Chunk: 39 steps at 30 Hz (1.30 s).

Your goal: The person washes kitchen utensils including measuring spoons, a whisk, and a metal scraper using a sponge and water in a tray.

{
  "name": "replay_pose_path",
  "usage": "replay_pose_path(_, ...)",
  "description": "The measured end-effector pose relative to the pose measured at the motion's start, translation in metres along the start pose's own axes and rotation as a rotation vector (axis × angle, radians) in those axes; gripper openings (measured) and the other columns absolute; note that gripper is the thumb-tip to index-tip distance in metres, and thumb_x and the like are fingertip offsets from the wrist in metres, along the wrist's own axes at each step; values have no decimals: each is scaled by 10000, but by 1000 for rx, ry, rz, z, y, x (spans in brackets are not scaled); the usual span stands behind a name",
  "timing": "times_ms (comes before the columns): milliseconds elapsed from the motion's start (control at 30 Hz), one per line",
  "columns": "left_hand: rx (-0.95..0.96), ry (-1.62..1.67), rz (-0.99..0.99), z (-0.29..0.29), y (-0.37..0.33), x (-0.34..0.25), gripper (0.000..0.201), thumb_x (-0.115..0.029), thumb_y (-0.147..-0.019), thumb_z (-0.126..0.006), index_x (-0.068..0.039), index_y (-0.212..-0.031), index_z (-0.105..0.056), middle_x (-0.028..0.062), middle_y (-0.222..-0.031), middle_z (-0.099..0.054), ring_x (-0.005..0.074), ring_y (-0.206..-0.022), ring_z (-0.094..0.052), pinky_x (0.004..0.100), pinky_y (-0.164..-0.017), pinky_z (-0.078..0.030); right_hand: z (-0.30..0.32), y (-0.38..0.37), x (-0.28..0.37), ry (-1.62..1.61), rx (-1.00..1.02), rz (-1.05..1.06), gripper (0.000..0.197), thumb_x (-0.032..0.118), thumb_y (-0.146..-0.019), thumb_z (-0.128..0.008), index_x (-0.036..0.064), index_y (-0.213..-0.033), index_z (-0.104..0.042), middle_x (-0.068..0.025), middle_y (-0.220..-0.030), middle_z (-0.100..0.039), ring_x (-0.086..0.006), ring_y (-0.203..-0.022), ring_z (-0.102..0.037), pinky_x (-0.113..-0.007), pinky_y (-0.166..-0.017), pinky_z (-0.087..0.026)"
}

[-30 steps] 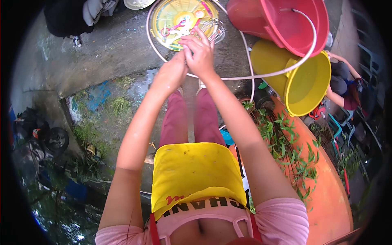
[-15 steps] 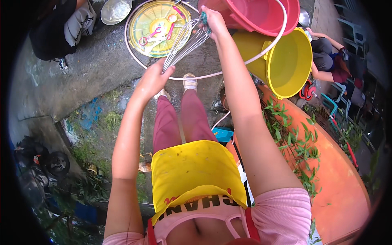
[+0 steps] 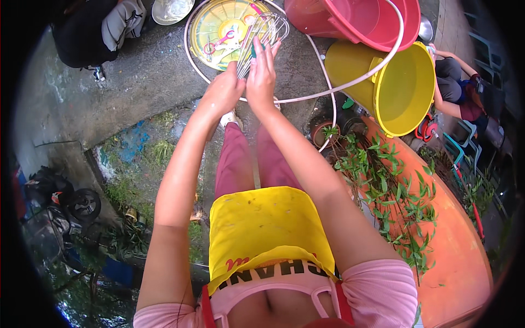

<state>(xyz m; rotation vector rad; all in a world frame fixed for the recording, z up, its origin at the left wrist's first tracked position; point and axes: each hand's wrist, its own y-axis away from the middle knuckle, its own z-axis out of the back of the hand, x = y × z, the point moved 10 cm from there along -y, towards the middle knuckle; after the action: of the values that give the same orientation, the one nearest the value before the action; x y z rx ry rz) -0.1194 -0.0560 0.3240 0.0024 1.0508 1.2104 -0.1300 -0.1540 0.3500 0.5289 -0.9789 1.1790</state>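
A wire whisk [image 3: 276, 24] slants up and to the right in front of me, its wire loops over the edge of a round yellow tray. My left hand [image 3: 221, 92] is closed round its lower end. Against the whisk lies my right hand [image 3: 261, 76], fingers fairly straight and together, with a green scrubber [image 3: 253, 51] pressed between them and the metal; most of the scrubber is hidden. Beneath the whisk, the patterned yellow tray [image 3: 199, 27] sits on the ground, bearing pink measuring spoons [image 3: 225, 36] and white pieces I cannot make out.
A pale hose [image 3: 322, 94] loops around the tray and past a red tub [image 3: 350, 27] and a tilted yellow bucket [image 3: 377, 101]. At upper left is a metal basin [image 3: 171, 11] beside a crouching person [image 3: 87, 38]. Another person [image 3: 456, 82] sits right. Plants [image 3: 383, 186] trail over an orange surface.
My right hand has come down from the whisk's far end, bringing the scrubber close to my left hand. The whisk's loops now show beyond my right hand. The whole view has shifted slightly.
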Motion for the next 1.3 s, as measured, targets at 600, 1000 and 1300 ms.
replay_pose_path(600,-98,1,-121,9,8,-31,301,-159,-857,-513,61,-1048,-438,305,-857,-571,449,-839,-551,494,-720,-428,29,-88,-20,288,34,234,131,84,-794,-508,127,-835,-624,-24,-1022,-610,-266,-1171,-464,-610,-1022,-143)
replay_pose_path(1000,-247,-121,-60,48,32,-44,325,-131,-831,-532,6,-1113,-445,278,-884,-588,433,-812,-569,485,-697,-441,50,-102,-6,268,-43,169,247,103,-821,-467,178,-993,-626,-21,-1093,-603,-238,-1208,-444,-595,-1040,-149)
replay_pose_path(1300,-312,-67,-104,55,26,-37,378,-89,-771,-605,1,-1122,-497,255,-911,-596,410,-843,-577,456,-707,-455,13,-53,46,196,204,454,231,89,-777,-457,91,-959,-599,-88,-986,-614,-272,-1085,-514,-583,-1027,-169)
